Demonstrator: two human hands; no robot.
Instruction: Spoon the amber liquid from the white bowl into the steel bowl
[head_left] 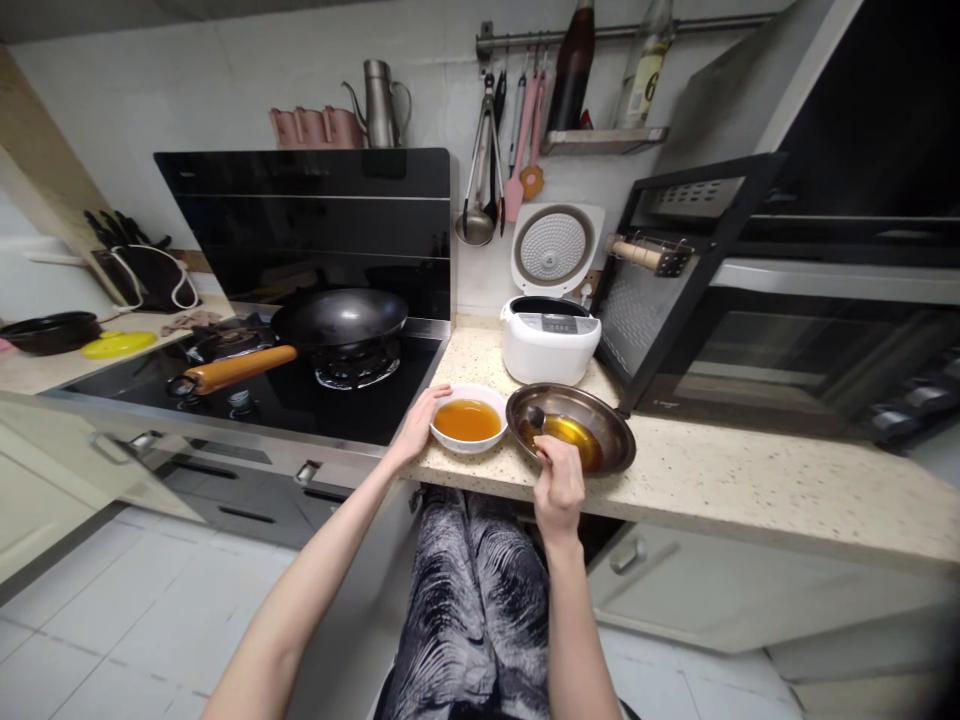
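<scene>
A white bowl (436, 432) of amber-brown liquid stands at the counter's front edge, steadied at its left rim by the fingers of my left hand (421, 420). Right beside it sits a wide metal bowl (616, 432) with yellow, oily-looking liquid in the bottom. My right hand (560, 485) is closed in a pinch over the near rim of the metal bowl. It holds a small spoon (535, 416) whose dark round head shows above the liquid. Most of the spoon's handle is hidden by my fingers.
Behind the bowls stands a white rice cooker (551, 350) with its lid up. A black wok (341, 320) with a wooden handle (240, 371) rests on the stove at left. An oven (810, 345) stands at right. Utensils hang from a rail (510, 42).
</scene>
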